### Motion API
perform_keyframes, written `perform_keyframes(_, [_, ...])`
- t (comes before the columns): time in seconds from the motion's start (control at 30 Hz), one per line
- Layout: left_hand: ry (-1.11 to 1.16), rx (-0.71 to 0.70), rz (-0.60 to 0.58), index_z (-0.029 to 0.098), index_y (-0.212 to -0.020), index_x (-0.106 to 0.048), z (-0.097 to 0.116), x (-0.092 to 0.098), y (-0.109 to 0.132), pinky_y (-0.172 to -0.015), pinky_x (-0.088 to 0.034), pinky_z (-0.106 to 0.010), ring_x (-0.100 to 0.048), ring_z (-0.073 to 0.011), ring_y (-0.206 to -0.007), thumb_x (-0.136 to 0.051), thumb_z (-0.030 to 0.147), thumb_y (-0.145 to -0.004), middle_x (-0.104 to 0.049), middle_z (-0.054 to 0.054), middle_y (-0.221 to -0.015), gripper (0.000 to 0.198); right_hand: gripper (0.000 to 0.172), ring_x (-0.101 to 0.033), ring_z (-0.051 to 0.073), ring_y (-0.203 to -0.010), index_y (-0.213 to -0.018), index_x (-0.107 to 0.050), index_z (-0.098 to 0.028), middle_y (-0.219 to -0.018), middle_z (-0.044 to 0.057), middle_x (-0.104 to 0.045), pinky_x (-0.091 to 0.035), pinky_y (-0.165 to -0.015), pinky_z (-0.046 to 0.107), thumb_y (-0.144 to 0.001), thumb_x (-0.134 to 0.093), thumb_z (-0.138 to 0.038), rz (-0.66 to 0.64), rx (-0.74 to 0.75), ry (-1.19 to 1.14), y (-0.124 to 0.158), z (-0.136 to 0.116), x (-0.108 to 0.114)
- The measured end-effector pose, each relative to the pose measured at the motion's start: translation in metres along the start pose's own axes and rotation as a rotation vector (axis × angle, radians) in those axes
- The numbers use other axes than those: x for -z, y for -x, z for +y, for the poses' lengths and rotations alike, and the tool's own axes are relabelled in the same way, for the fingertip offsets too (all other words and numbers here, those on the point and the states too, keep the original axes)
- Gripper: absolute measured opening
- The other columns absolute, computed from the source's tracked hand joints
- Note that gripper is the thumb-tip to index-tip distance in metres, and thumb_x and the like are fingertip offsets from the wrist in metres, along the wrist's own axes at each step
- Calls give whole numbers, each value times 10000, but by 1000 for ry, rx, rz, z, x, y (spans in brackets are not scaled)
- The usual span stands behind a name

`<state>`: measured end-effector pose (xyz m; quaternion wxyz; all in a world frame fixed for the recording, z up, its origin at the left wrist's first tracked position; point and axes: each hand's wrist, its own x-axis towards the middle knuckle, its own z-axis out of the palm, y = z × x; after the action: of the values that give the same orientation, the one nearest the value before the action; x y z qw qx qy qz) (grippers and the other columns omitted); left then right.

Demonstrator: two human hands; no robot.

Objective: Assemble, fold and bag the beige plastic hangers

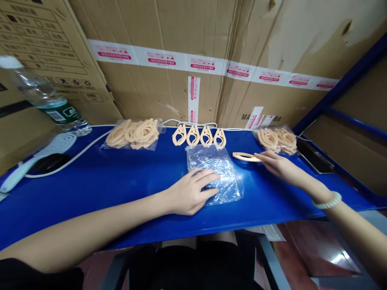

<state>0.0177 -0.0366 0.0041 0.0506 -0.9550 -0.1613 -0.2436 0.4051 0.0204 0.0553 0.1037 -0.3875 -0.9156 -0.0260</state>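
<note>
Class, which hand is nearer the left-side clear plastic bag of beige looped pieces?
Left. The left hand, over crinkled transparent plastic, lies right of and nearer the camera than the filled bag; the right hand, holding one beige oval piece, is farther right.

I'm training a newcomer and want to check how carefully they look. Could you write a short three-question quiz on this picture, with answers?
1. How many pieces are in the row of beige pieces at the back of the blue table?
2. What lies under the left hand?
a) a phone
b) a clear bag
c) a hairbrush
3. True or false: the right hand is empty.

Key:
1. Four.
2. b
3. False: it holds a single beige piece.
</note>
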Motion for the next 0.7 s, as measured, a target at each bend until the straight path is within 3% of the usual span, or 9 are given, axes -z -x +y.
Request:
perform_keyframes(0.1, [-72, -24, 21, 135, -1232, -645, 1, -1, 0, -947, -468, -477, -553, -316, -1174, -525, 162, -906, -642, -168, -1223, 349, 352, -696, 247, -1047, -1314, -640, -205, -1207, 137, -676, -567, -881, 366, -1015, -458, -240, 189, -53, -50, 19, -19, 6])
perform_keyframes(0.2, [-122, -44, 13, 113, -1215, -651, 3, -1, -1, -852, -468, -424, -586, -259, -971, -499, 147, -919, -678, -137, -1046, 335, 326, -728, 215, -921, -1298, -644, -240, -1104, 84, -724, -576, -796, 319, -996, -526, -209, 306, -85, -43, 31, -46, 14])
perform_keyframes(0.37, [-122, -72, 6, 71, -1203, -650, 5, -2, -3, -720, -436, -369, -581, -227, -848, -479, 138, -935, -677, -111, -915, 324, 223, -745, 215, -823, -1176, -664, -263, -994, 30, -760, -574, -758, 316, -968, -597, -216, 461, -183, 86, 36, -104, 36])
perform_keyframes(0.53, [-103, -75, 20, 67, -1181, -658, 5, -2, -5, -687, -442, -351, -588, -208, -803, -443, 130, -953, -692, -102, -881, 320, 203, -726, 166, -777, -1142, -652, -225, -957, 37, -743, -565, -734, 266, -976, -570, -143, 422, -67, 64, 34, -153, 44])
perform_keyframes(0.7, [-133, -91, 23, 65, -1138, -671, 5, -1, -7, -647, -433, -340, -589, -199, -750, -443, 135, -961, -677, -91, -820, 297, 369, -714, 201, -941, -1309, -633, -210, -1108, 79, -724, -587, -827, 289, -955, -584, -119, 409, 26, 41, 35, -174, 31])
